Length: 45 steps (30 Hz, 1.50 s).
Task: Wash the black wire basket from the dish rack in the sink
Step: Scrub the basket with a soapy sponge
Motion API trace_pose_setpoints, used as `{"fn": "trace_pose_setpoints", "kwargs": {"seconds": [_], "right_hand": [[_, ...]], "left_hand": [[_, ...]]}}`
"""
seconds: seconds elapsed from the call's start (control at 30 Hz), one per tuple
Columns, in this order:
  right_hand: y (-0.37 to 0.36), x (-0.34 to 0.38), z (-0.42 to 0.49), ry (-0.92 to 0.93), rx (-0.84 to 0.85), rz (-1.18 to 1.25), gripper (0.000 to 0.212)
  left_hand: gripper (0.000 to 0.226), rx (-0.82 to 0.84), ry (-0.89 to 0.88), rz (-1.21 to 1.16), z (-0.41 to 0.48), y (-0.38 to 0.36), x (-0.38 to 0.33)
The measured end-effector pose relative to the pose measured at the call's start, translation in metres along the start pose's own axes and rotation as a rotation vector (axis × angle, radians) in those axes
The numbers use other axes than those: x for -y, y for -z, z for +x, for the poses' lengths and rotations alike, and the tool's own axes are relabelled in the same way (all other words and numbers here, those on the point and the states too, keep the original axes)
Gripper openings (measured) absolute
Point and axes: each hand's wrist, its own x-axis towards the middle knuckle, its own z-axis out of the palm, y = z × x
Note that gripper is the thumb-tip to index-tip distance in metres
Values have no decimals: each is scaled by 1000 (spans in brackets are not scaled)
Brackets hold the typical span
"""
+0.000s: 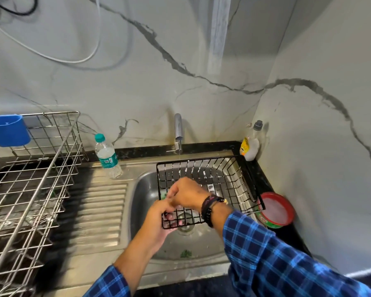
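Basket (210,185) sits tilted in the sink (144,189), centre frame, under the running tap (178,129). Left hand (156,221) pinches its near rim; right hand (186,194) closes on something green, probably a scrubber. With wet wire and only one hand holding, the basket could slip and clatter down.

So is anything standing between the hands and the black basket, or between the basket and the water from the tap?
Nothing visible. The left hand already grips the black wire basket at its near rim, the right hand works inside it, and the tap runs straight onto its far side, over the sink.
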Motion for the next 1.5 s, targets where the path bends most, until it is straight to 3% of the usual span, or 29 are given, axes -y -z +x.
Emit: {"fn": "trace_pose_setpoints", "kwargs": {"seconds": [0.1, 0.23, 0.3, 0.47, 0.63, 0.7, 0.77, 0.83, 0.9, 0.93, 0.97, 1.07, 1.17, 1.27, 1.4, 1.47, 1.5], "right_hand": [[14, 5, -4, 71, 115, -259, 11], [13, 15, 5, 88, -283, -85, 1], [5, 15, 6, 101, -383, -44, 2], [-4, 13, -4, 151, -194, -227, 13], [-2, 12, -22, 112, 75, -361, 21], [11, 11, -25, 102, 93, -424, 17], [33, 7, -29, 131, -58, -337, 10], [63, -3, -41, 185, -376, -171, 7], [89, -15, -51, 282, -717, -183, 10], [98, -21, -53, 338, -789, -242, 12], [104, -25, -53, 393, -778, -317, 12], [115, -25, -52, 511, -539, -562, 7], [122, -26, -49, 560, -328, -474, 5], [116, -36, -44, 593, -282, -441, 8], [102, -49, -42, 620, -267, -353, 7], [97, -55, -40, 600, -278, -376, 7], [94, -58, -38, 589, -275, -400, 7]], "left_hand": [[34, 22, 37, -45, -2, 0, 5], [56, 12, -42, -83, 7, -2, 6], [50, 51, -67, -119, 10, -2, 5], [21, 37, -132, -154, 10, 2, 1], [38, 74, -193, -125, 13, 8, -8], [43, 79, -212, -109, 16, 12, -10], [51, 62, -263, -63, 17, 21, -11], [61, 13, -373, 42, 16, 31, -15], [69, -8, -507, 198, 15, 41, -21], [73, -8, -547, 260, 16, 44, -24], [78, -3, -572, 307, 18, 47, -26], [84, 22, -579, 374, 25, 52, -29], [74, 52, -596, 376, 27, 52, -24], [70, 64, -564, 390, 26, 51, -21], [61, -173, -490, 829, 28, 56, -31], [75, -125, -319, 967, 21, 62, -44], [78, -46, -233, 884, 14, 60, -53]]}}
